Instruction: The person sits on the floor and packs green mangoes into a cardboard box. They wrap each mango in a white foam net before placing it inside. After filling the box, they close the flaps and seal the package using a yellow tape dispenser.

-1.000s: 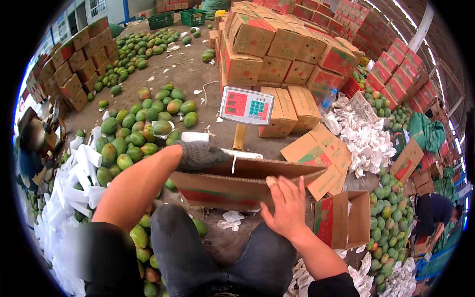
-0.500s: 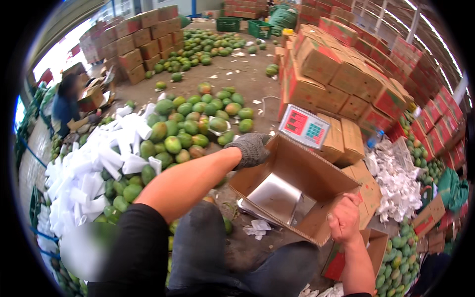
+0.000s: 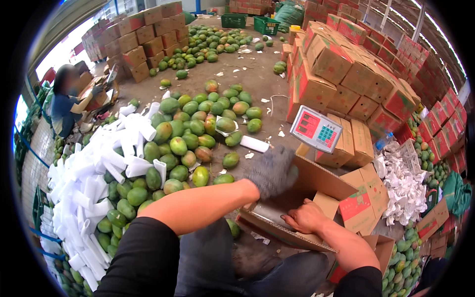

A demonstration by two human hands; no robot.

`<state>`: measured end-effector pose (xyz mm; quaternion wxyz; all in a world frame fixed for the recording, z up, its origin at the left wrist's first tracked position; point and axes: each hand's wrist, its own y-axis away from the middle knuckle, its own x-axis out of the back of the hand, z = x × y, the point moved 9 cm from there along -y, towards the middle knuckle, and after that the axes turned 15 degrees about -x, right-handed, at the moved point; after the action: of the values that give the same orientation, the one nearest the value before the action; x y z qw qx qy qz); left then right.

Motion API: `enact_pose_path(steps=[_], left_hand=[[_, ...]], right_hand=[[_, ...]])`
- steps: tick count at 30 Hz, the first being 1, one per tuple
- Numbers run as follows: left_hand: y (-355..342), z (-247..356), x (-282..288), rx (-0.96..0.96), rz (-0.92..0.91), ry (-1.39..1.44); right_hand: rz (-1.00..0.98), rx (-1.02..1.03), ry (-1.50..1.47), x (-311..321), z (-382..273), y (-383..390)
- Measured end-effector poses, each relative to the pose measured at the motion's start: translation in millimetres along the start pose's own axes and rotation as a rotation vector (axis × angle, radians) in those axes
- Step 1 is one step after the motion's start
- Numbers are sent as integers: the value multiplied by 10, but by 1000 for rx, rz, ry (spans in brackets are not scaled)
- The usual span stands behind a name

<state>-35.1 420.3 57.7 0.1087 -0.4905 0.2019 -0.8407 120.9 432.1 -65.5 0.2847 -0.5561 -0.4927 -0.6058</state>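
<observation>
An open cardboard box (image 3: 329, 184) sits tilted in front of me, over the metal platform of a scale; a bit of the platform shows through it. My left hand (image 3: 271, 173), in a grey knitted glove, is raised at the box's left side, a little smeared, its fingers apart and nothing in them. My bare right hand (image 3: 308, 217) reaches over the near wall, its curled fingers closed against the cardboard inside the box; the fingertips are partly hidden. Behind the box stands the scale's display head (image 3: 316, 129), with a red panel and green keys.
Mangoes (image 3: 198, 131) lie heaped to the left, beside white foam sleeves (image 3: 89, 198). A flattened carton (image 3: 361, 198) and crumpled white paper (image 3: 403, 183) are on the right. Stacked cartons (image 3: 346, 74) rise behind. A co-worker (image 3: 67, 101) sits far left with a box.
The right hand has gone from the box's right edge to its inside. The left hand has come off the far left rim and moved right. The box has turned and tipped lower.
</observation>
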Motion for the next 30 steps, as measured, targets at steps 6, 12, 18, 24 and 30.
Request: enact_pose_path(steps=[6,12,18,24,30], left_hand=[[50,127,45,-297,133,164],[146,22,-1689,-433,-488,-32],[-275,-216,-1289,-58,-243,522],[353,501,-1046,-310,-1136,550],[-329,353,-1149,-310,-1316,331]], right_hand=[[-25,-55,40,-31,31,-56],[-70,-89,25,-347,255,-215],[15,-213,-19,-216,529,-196],[-106,-285,-17,-324,708,-321],[-46,-355,-1071,-80,1217,-317]])
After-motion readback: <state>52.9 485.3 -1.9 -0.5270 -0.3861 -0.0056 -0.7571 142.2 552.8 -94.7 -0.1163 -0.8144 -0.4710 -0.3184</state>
